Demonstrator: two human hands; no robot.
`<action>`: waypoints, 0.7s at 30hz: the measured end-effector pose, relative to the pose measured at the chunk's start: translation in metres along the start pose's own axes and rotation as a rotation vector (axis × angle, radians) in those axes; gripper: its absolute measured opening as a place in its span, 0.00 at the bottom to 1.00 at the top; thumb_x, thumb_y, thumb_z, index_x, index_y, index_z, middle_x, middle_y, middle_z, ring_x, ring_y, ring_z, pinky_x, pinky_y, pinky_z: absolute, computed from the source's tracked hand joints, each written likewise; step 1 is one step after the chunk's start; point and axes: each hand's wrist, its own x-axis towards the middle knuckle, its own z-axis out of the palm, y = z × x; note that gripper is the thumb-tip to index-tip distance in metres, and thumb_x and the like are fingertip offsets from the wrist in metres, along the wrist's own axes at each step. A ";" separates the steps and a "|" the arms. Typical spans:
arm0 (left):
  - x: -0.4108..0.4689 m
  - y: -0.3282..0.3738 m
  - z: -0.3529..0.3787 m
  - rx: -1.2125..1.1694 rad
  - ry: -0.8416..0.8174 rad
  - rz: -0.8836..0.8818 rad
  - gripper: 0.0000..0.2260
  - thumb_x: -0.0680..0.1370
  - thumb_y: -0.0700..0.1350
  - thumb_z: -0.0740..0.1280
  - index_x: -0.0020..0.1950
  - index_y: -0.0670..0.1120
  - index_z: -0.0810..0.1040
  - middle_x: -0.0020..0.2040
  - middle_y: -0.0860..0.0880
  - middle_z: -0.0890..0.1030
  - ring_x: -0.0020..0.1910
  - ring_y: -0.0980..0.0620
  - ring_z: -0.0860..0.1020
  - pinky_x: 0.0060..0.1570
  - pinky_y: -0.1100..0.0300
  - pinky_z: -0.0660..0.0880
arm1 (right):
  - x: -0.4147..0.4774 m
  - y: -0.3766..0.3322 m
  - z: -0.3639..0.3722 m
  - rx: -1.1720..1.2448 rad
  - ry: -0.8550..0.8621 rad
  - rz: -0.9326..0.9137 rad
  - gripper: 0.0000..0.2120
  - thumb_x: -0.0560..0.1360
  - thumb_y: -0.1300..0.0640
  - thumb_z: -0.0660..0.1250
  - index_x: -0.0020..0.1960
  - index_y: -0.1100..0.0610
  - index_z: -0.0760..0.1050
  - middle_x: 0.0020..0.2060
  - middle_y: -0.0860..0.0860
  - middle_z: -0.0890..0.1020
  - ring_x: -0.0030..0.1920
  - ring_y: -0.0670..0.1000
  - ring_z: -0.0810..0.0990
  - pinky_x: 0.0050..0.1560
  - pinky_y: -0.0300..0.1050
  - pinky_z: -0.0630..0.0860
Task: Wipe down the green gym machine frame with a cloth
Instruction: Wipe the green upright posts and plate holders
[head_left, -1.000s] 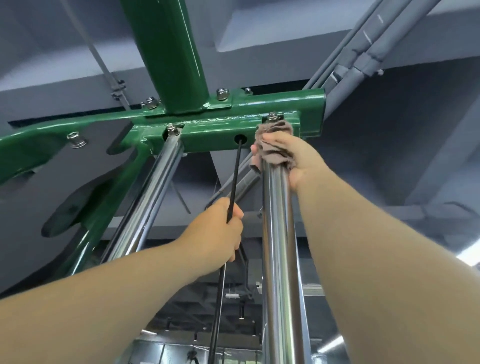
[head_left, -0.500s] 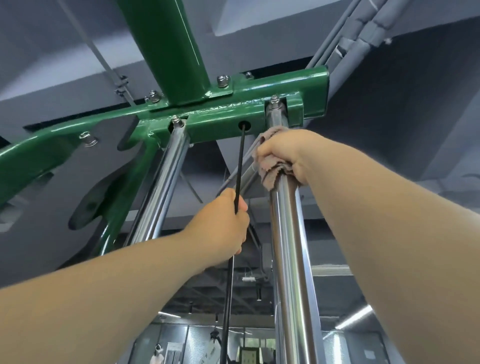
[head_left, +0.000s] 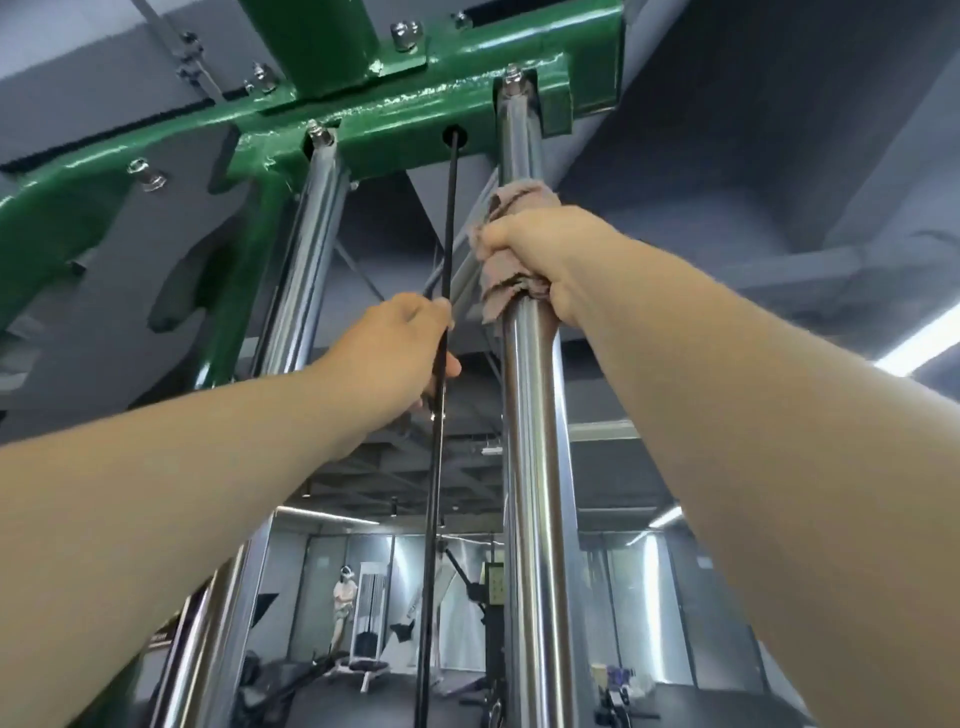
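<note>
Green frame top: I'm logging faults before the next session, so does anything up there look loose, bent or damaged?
Nothing stands out. The green frame looks intact, its bolts seated. Right hand grips the cloth round the right chrome rod; left hand holds the black cable, which runs straight.

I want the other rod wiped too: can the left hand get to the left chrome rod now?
Probably not yet: the left hand grips the black cable. The left chrome rod is bare and close beside it, so letting go should free it.

Left forearm (head_left: 182, 499) and right forearm (head_left: 753, 415) bare, no sleeves; no gloves, rings or watch visible.
</note>
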 end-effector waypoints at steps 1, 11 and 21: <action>-0.012 0.002 -0.002 -0.044 0.032 -0.037 0.12 0.85 0.51 0.54 0.50 0.49 0.75 0.42 0.49 0.82 0.35 0.52 0.77 0.36 0.58 0.73 | -0.024 0.012 0.003 0.039 0.046 0.063 0.04 0.72 0.69 0.68 0.46 0.62 0.76 0.26 0.56 0.75 0.22 0.52 0.75 0.27 0.44 0.77; -0.144 -0.010 -0.014 -0.292 -0.063 -0.088 0.07 0.82 0.42 0.62 0.50 0.47 0.81 0.43 0.51 0.84 0.38 0.59 0.81 0.39 0.66 0.79 | -0.189 0.103 0.011 0.198 0.047 0.346 0.08 0.72 0.59 0.74 0.50 0.58 0.80 0.40 0.56 0.86 0.34 0.51 0.84 0.36 0.47 0.83; -0.176 -0.004 0.048 0.113 -0.057 -0.011 0.17 0.80 0.57 0.62 0.64 0.51 0.77 0.56 0.50 0.79 0.47 0.57 0.78 0.39 0.71 0.71 | -0.187 0.096 -0.008 0.641 -0.063 0.542 0.38 0.74 0.26 0.53 0.64 0.56 0.77 0.57 0.58 0.83 0.56 0.57 0.82 0.53 0.52 0.79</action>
